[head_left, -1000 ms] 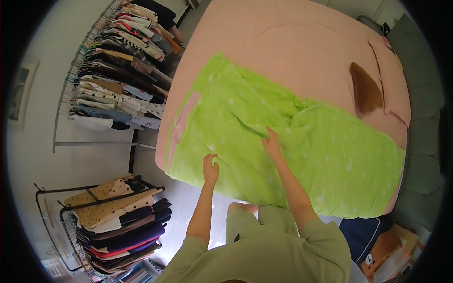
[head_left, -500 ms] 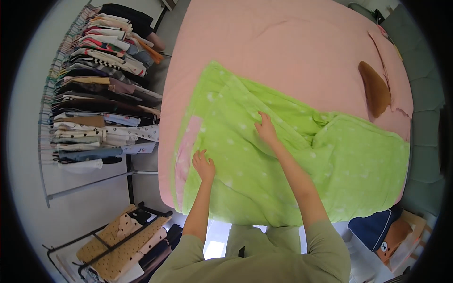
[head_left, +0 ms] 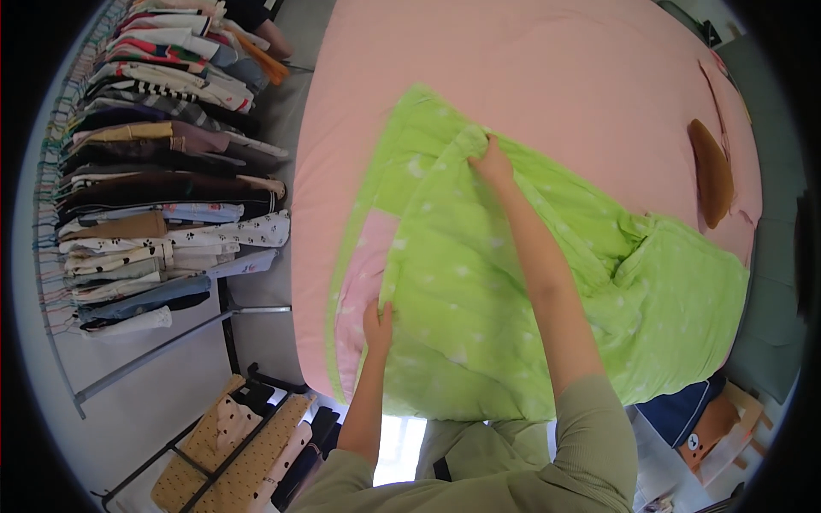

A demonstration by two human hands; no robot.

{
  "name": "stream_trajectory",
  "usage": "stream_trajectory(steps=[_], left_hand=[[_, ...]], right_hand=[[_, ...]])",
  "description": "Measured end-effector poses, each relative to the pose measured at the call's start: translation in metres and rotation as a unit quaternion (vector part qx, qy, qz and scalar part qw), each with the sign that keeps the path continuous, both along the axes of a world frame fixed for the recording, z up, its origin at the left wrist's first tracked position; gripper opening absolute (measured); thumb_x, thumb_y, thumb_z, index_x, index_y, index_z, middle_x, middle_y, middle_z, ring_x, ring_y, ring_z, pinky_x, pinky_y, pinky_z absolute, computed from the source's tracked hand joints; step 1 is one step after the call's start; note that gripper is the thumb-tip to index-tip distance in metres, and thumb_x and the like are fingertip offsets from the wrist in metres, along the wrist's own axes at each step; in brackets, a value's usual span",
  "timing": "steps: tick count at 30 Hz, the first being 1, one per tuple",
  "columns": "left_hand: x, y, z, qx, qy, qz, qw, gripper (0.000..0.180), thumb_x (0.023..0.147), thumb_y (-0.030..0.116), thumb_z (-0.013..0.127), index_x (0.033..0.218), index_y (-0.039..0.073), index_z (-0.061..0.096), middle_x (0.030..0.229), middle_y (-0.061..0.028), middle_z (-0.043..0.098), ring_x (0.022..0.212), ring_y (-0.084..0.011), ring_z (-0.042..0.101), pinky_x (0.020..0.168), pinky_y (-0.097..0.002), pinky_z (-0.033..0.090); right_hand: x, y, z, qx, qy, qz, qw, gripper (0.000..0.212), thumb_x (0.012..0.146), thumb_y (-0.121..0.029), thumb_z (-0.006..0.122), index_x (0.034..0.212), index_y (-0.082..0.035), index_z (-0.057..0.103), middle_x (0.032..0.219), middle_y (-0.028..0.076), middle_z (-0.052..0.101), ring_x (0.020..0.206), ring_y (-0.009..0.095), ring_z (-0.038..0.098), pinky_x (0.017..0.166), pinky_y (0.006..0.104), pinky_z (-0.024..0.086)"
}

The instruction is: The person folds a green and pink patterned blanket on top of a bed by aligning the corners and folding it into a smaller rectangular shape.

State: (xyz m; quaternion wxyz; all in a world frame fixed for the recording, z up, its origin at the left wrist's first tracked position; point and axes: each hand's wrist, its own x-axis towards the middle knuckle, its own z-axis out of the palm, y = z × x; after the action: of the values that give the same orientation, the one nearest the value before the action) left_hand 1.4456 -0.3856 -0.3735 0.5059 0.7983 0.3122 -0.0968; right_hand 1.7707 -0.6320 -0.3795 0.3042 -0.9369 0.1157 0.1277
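A bright green blanket (head_left: 462, 282) with pale spots lies partly folded over the near half of a bed covered by a pink sheet (head_left: 530, 77). A strip of pink cloth (head_left: 363, 265) shows between its layers on the left. At the far end of the upper layer, my right hand (head_left: 493, 167) grips a corner of the fold. Closer to me, my left hand (head_left: 377, 325) holds the left edge of that same layer, thumb on top and fingers partly hidden. Toward the right the blanket bunches into deep creases.
A brown cushion (head_left: 711, 173) and a pink pillow (head_left: 735, 145) lie by the grey-green headboard (head_left: 774, 282). Hanging clothes (head_left: 162, 179) fill a rack at left. Below it, a black-framed rack (head_left: 205, 470) holds folded fabric. A navy cloth item (head_left: 680, 419) sits at lower right.
My right hand has reached farther out and taken hold of the fold's corner. The left hand has lowered and closed on the blanket's edge. The upper layer's left edge has shifted right.
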Motion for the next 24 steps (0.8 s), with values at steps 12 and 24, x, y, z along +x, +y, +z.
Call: stream_trajectory(steps=[12, 24], left_hand=[[-0.022, 0.063, 0.033, 0.206, -0.104, 0.016, 0.973, 0.016, 0.082, 0.015, 0.057, 0.09, 0.002, 0.06, 0.066, -0.0155, 0.058, 0.053, -0.0253, 0.05, 0.053, -0.0335, 0.04], [0.025, 0.1, 0.019, 0.258, -0.034, 0.041, 0.965, 0.017, 0.083, 0.023, 0.058, 0.088, 0.007, 0.062, 0.069, -0.0143, 0.06, 0.057, -0.0271, 0.056, 0.053, -0.0348, 0.043]], right_hand=[[0.058, 0.024, 0.047, 0.12, -0.341, 0.006, 0.932, 0.026, 0.085, -0.027, 0.049, 0.095, -0.003, 0.056, 0.086, 0.018, 0.052, 0.081, 0.035, 0.051, 0.071, 0.0412, 0.042], [0.104, 0.087, 0.031, 0.063, -0.201, -0.015, 0.977, 0.027, 0.082, -0.03, 0.051, 0.094, -0.007, 0.061, 0.094, 0.017, 0.054, 0.086, 0.035, 0.055, 0.073, 0.0431, 0.044]])
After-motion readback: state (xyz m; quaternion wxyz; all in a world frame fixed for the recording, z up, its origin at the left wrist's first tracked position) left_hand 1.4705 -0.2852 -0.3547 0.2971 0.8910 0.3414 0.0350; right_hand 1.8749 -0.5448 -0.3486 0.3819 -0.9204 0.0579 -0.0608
